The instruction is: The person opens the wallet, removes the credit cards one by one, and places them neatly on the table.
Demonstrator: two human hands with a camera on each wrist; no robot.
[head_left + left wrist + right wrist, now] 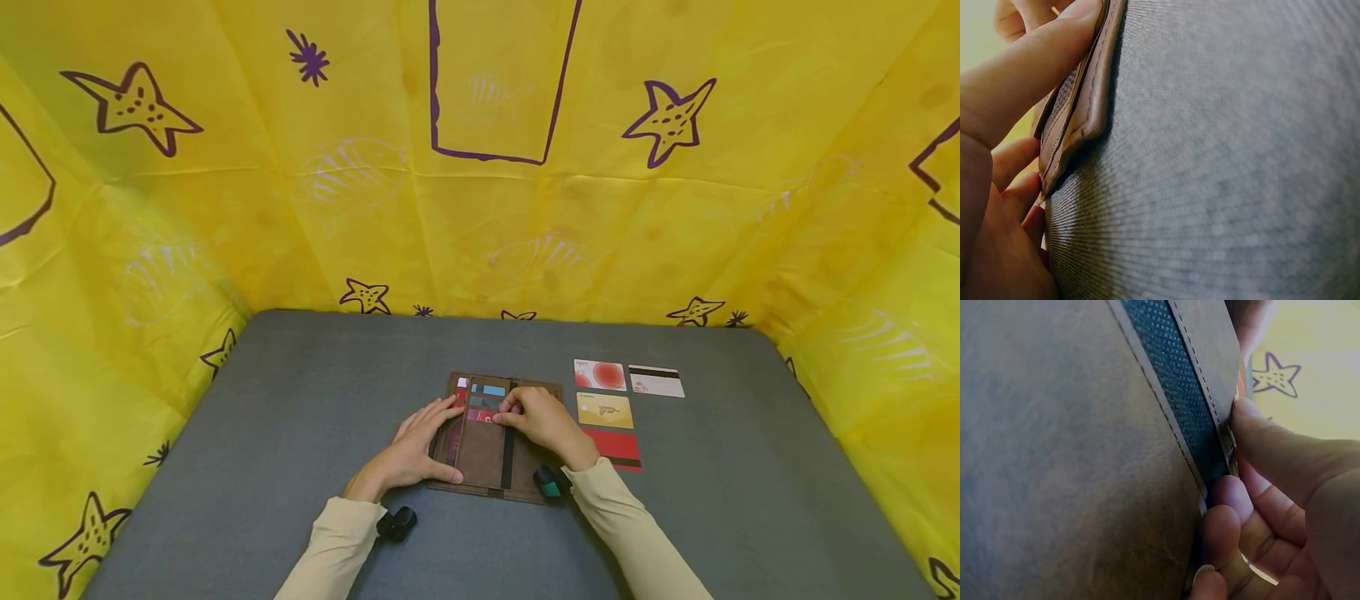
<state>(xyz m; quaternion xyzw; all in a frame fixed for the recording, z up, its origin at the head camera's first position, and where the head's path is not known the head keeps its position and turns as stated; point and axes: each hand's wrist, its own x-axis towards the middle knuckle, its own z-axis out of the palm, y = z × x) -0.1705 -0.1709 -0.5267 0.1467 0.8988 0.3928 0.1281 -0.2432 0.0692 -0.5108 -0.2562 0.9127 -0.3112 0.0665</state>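
Two pale sleeves [337, 533] come in closest, from 7 and 5 o'clock, and there is a small black thing [397, 523] by the left wrist and a black and green thing [547, 482] by the right wrist. Past them, a brown wallet [480, 458] lies open in the middle of the gray table [240, 467]. The left hand [416, 446] is on its 9 o'clock side, with the fingers spread out and the thumb pressing down near 7 o'clock. The right hand [543, 421] comes over from the 4 o'clock side. Its fingers are curled, and the thumb and first finger pinch the right end of a pink card [480, 415] that sits in a wallet pocket. A blue card [491, 390] peeks out toward 12 o'clock from it. A dark strip [507, 458] runs down the wallet beside the pockets. At 3 o'clock from the wallet lies a red card [622, 442], partly behind the right wrist. Farther up, near 2 o'clock, are a gold card [605, 411], a white card with a red circle [600, 375] and a white card with a black stripe [657, 382]. Farthest back hangs yellow cloth [450, 217] with purple starfish on it.
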